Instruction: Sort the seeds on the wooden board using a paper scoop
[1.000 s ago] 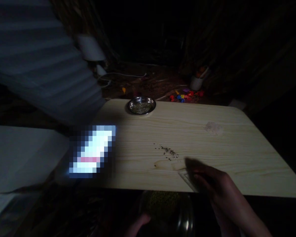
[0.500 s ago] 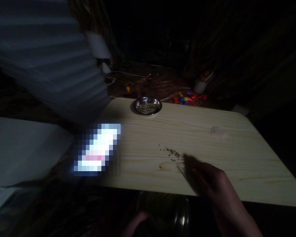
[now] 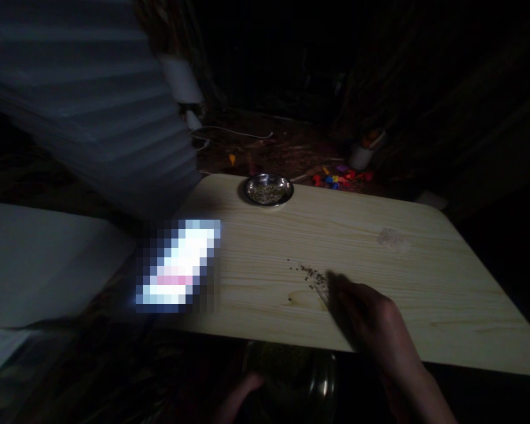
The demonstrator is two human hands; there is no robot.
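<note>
Right hand: curled over the near part of the table; whether anything is held cannot be told. Left hand: seen below the table's near edge, thumb laid by a bowl, presumably for steadying; closure hidden. Dark grains: scattered on the table, beside right fingertips. Metal dish: set at the table's far edge, apparently for elbow room.

Pic v. dim, bg nr black, pixelated patch glaring white, R fingers blurry.
</note>
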